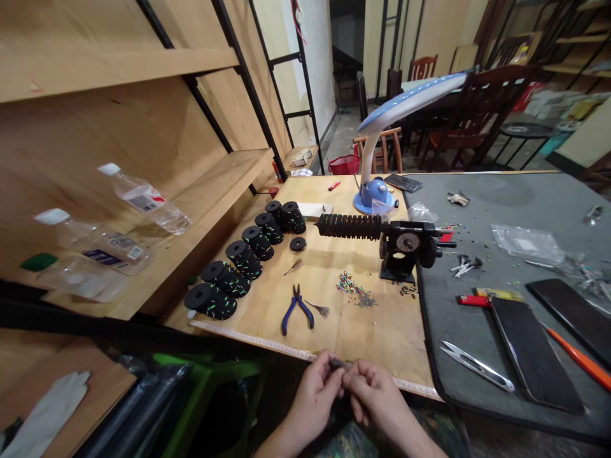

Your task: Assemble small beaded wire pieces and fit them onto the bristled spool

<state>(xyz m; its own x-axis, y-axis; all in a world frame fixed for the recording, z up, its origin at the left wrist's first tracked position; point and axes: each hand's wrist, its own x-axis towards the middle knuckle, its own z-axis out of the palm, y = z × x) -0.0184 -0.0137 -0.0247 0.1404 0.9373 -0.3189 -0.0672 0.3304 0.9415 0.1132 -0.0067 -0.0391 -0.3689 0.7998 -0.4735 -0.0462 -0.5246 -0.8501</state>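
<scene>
Close together at the table's front edge, my left hand (315,389) and my right hand (375,389) have their fingers pinched. A small dark item (338,363) shows at the left fingertips; its kind is too small to tell. Whatever the right fingertips hold is hidden. Beyond my hands lie blue-handled pliers (296,310) with handles apart, and a thin wire-like piece with a dark tuft (321,310). A heap of small coloured beads (348,282) lies farther forward, with small grey pieces (366,299) beside it.
Black foam spools (210,301) line the left side. A black hand-cranked winder (405,245) stands behind the beads, near a blue lamp (375,194). On the grey mat (458,343) lie thread snips (476,364), a red lighter (473,301) and a phone (534,356).
</scene>
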